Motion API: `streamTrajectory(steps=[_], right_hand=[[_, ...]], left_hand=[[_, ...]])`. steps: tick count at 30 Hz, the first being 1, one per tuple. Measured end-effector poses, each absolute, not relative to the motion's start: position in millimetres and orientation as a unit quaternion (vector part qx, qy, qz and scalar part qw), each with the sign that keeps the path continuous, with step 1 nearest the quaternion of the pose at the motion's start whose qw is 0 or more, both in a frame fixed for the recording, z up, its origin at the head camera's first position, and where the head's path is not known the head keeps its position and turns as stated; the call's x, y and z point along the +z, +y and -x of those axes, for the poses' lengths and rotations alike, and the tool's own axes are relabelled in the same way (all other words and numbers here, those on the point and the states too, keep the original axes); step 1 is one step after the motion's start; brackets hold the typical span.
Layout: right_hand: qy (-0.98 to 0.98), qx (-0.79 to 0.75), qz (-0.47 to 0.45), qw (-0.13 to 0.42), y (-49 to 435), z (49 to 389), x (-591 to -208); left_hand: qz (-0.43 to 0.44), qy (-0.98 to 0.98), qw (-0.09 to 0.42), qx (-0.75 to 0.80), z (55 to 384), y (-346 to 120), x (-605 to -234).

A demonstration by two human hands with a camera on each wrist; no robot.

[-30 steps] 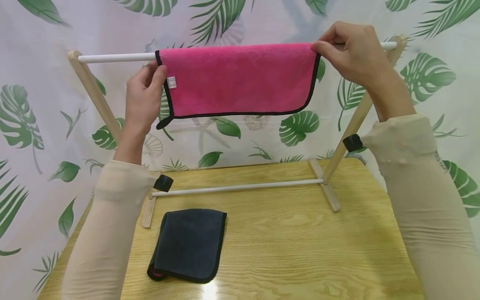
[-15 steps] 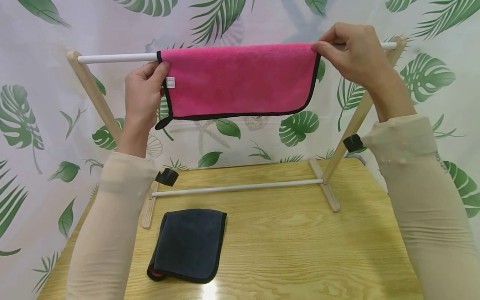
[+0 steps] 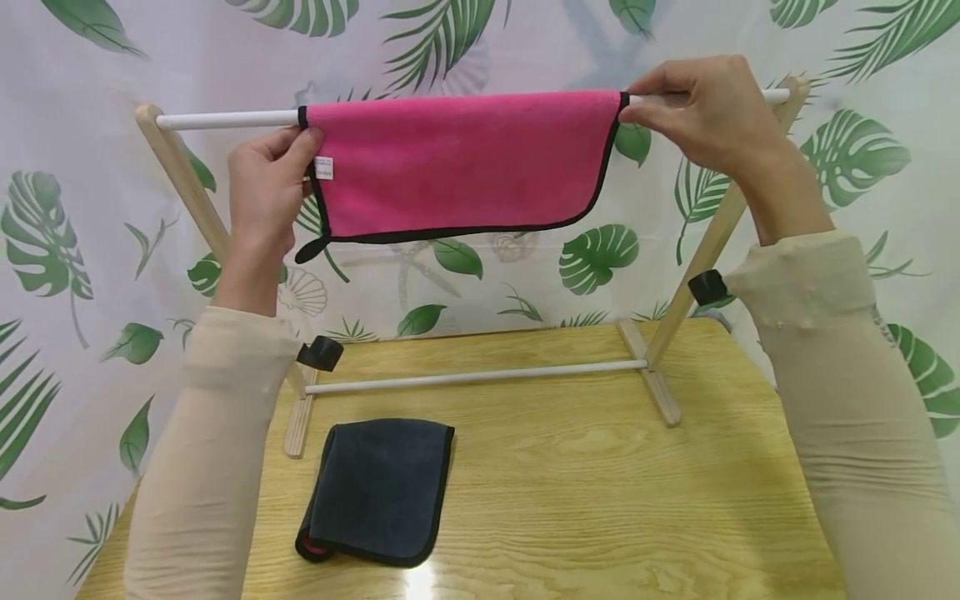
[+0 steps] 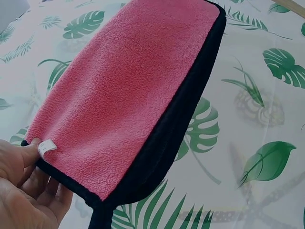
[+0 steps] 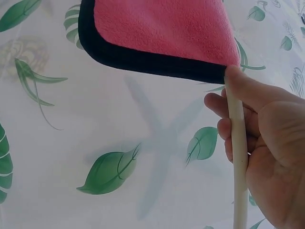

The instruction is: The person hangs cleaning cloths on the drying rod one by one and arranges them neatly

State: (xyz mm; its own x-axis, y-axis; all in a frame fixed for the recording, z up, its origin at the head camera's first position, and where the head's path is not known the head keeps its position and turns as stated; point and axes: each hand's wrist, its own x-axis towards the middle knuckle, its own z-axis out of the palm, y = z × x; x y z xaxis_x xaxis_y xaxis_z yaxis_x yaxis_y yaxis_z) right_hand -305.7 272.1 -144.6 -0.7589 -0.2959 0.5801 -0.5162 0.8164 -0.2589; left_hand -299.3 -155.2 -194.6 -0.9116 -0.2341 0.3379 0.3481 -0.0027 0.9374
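Note:
A pink towel [image 3: 465, 167] with black edging and a small white label hangs folded over the white top rod [image 3: 225, 119] of a wooden rack. My left hand [image 3: 266, 179] pinches its left edge just below the rod, thumb in front; the left wrist view shows the thumb beside the label [image 4: 47, 150]. At the other end my right hand [image 3: 708, 112] holds the rod, fingers curled behind it. In the right wrist view, the thumb tip touches the towel's black-edged corner [image 5: 217, 71]. On the table lies a folded dark grey towel [image 3: 378, 492].
The rack's wooden side legs [image 3: 686, 283] stand on the wood-grain table [image 3: 600, 500], joined low down by a white bar [image 3: 480, 377]. Behind hangs a white leaf-print curtain [image 3: 450, 283].
The pink towel has slid a little left along the rod, my left hand moving with it. My right hand stays nearly in place, and the towel's right edge has shifted left from it.

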Motion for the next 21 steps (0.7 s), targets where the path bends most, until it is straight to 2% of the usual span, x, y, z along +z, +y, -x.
streamTrajectory(steps=[12, 21], right_hand=[[-0.91, 0.206, -0.223, 0.283, 271, 307, -145], [-0.918, 0.202, -0.209, 0.271, 269, 307, -145]], left_hand=[[0.019, -0.687, 0.231, -0.689, 296, -169, -194], [-0.001, -0.673, 0.237, -0.701, 295, -182, -192]])
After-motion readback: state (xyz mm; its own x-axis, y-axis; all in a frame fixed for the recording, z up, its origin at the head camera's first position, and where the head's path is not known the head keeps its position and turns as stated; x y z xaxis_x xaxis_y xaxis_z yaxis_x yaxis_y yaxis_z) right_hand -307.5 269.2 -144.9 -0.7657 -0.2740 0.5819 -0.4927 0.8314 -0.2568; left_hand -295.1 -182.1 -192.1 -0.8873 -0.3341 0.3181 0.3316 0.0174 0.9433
